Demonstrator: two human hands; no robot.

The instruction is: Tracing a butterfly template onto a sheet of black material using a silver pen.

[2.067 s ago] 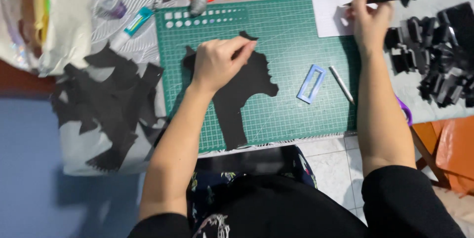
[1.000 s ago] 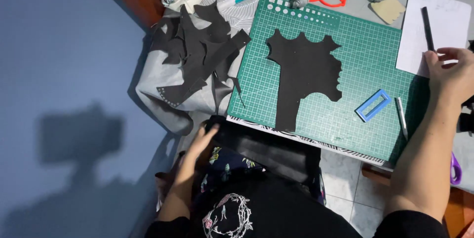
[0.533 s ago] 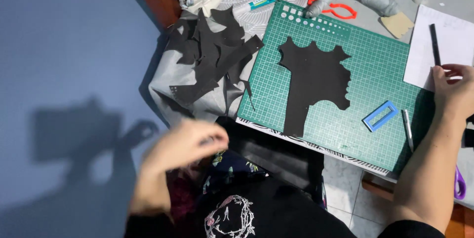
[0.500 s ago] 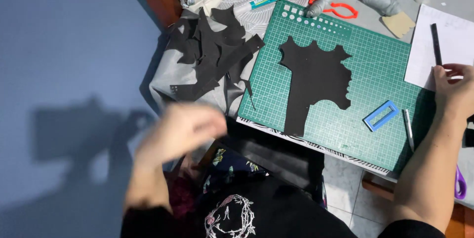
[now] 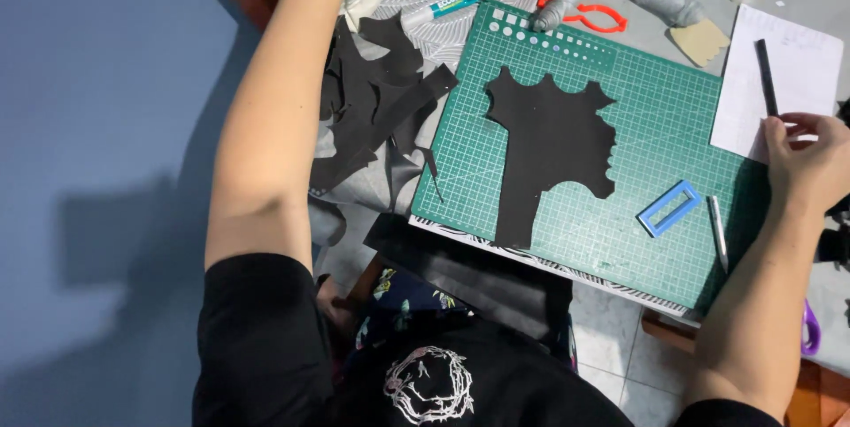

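Raised now, left arm (image 5: 266,126) reaches off-frame, fingers unseen; right hand (image 5: 810,166) fingers pinch white paper (image 5: 753,100).

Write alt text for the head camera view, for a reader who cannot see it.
Seen from above, a person's right hand rests on a white sheet of paper by a thin black strip, while the left arm reaches up out of view. Between them, a black cut-out shape lies on a green cutting mat, with black paper scraps to its left.

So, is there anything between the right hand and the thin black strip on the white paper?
Nothing visible. The right hand rests on the white paper sheet, its fingers right at the lower end of the thin black strip.
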